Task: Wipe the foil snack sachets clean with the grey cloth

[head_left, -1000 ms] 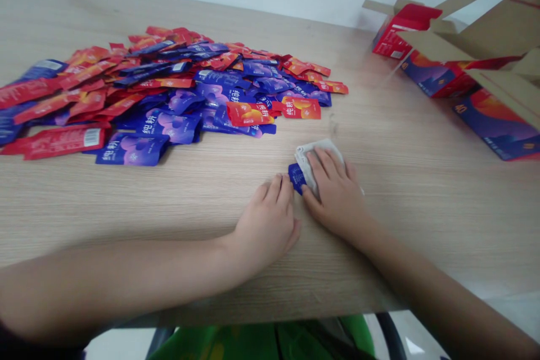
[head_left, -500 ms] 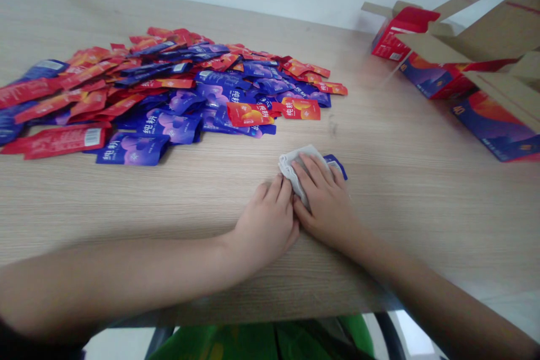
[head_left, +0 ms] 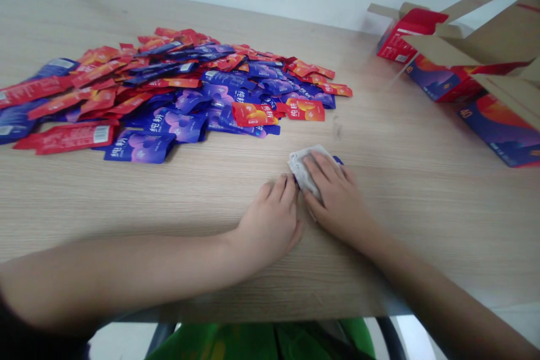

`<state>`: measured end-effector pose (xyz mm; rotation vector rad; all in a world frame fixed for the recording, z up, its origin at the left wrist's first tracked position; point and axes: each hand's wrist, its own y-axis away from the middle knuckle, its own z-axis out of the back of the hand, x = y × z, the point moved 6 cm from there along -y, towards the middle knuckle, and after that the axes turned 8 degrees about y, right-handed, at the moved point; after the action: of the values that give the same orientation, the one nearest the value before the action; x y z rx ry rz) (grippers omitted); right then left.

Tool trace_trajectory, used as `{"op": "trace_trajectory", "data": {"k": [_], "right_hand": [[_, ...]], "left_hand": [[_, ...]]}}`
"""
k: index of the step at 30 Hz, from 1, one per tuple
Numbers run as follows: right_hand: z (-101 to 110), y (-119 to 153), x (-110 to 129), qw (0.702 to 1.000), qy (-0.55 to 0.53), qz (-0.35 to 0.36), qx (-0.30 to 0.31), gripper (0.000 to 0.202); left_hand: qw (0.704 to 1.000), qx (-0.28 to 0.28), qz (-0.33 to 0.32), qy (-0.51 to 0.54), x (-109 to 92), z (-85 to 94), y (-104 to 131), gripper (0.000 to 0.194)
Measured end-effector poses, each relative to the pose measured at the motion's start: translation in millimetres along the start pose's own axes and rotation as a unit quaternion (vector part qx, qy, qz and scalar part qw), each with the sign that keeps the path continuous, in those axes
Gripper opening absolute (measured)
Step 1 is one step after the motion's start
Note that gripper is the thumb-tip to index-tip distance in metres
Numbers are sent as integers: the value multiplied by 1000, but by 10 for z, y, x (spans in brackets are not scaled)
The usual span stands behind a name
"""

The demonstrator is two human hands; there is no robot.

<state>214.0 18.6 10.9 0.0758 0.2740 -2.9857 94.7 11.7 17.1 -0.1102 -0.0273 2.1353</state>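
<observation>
My right hand lies over a folded whitish cloth, its fingers pressing the cloth down on a blue sachet. Only a small corner of that sachet peeks out past the cloth at the far right; the rest is covered. Beside the cloth, my left hand rests on the table with its fingers closed at the sachet's near left edge, where a sliver of dark blue shows. The left thumb is tucked low and partly hidden.
A wide heap of red and blue sachets spreads over the left and middle of the wooden table. At the right stand open printed cartons: a red one and two blue-and-red ones, flaps up. A wall is behind.
The cloth and my right hand have slid slightly right, away from my left fingers, and less of the blue sachet shows. The whole view has shifted a little.
</observation>
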Motion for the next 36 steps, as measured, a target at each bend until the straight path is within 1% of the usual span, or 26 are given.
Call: {"op": "trace_trajectory", "data": {"k": [2, 3, 4, 6, 9, 10, 11, 13, 15, 16, 17, 19, 20, 22, 24, 26, 28, 29, 30, 32, 34, 35, 36], "right_hand": [[-16, -14, -195, 997, 11, -69, -12, 55], [-21, -12, -250, 996, 15, -91, -19, 55], [-24, -8, -258, 995, 21, -99, -22, 56], [-14, 7, -146, 997, 26, -74, -24, 57], [11, 34, 130, 1000, 5, 22, -8, 56], [17, 39, 160, 999, -2, 38, -1, 56], [18, 38, 138, 999, -4, 38, 4, 56], [10, 23, -31, 1000, 4, -9, 3, 57], [-6, 13, -238, 996, 14, -85, -7, 58], [-14, 12, -293, 994, 18, -111, -12, 58], [-20, 13, -298, 992, 21, -121, -15, 58], [-19, 16, -187, 994, 29, -108, -20, 58], [-11, 19, -98, 995, 31, -88, -21, 59], [1, 26, 72, 999, 20, -27, -15, 57], [2, 31, 104, 1000, 6, 7, -4, 56], [-6, 21, -31, 1000, 3, -21, -1, 57], [-7, 14, -215, 995, 10, -94, -13, 57], [-8, 13, -257, 993, 14, -116, -17, 57], [-7, 11, -249, 993, 18, -118, -20, 57], [0, 9, -111, 997, 22, -74, -18, 59], [0, 16, 73, 1000, 11, 1, -2, 57], [3, 23, 121, 1000, 5, 23, 3, 57], [3, 27, 122, 1000, 1, 28, 6, 56]], "left_hand": [[1000, -2, 3, -5, -3, 1, 0, 55], [1000, -1, 6, -7, -2, 0, 0, 56], [1000, -1, 8, -8, -2, 0, 0, 56], [1000, -2, 6, -11, -4, 6, 1, 54], [1000, -4, 1, -8, 0, 11, 2, 45], [1000, -7, 1, -9, 3, 12, 3, 44], [1000, -11, 1, -10, 5, 13, 4, 44], [1000, -19, 0, -14, 2, 14, 7, 50], [1000, -22, -1, -15, -6, 8, 11, 55], [1000, -20, -2, -15, -10, 3, 12, 56], [1000, -17, -1, -16, -10, -3, 13, 57], [1000, -14, 3, -21, -4, -8, 14, 56], [1000, -12, 4, -22, 0, -9, 14, 55], [1000, -11, 3, -21, 7, -8, 13, 52], [1000, -13, 1, -18, 8, -1, 11, 51], [1000, -13, 0, -17, 5, 5, 9, 53], [1000, -9, 2, -16, 0, 4, 6, 56], [1000, -6, 4, -15, 0, 2, 4, 57], [1000, -4, 7, -16, 2, 2, 2, 57], [1000, -6, 10, -16, 3, 6, -2, 54], [1000, -9, 3, -13, -3, 12, -4, 49], [1000, -10, -1, -12, -7, 13, -4, 47], [1000, -10, -3, -12, -9, 14, -3, 48]]}}
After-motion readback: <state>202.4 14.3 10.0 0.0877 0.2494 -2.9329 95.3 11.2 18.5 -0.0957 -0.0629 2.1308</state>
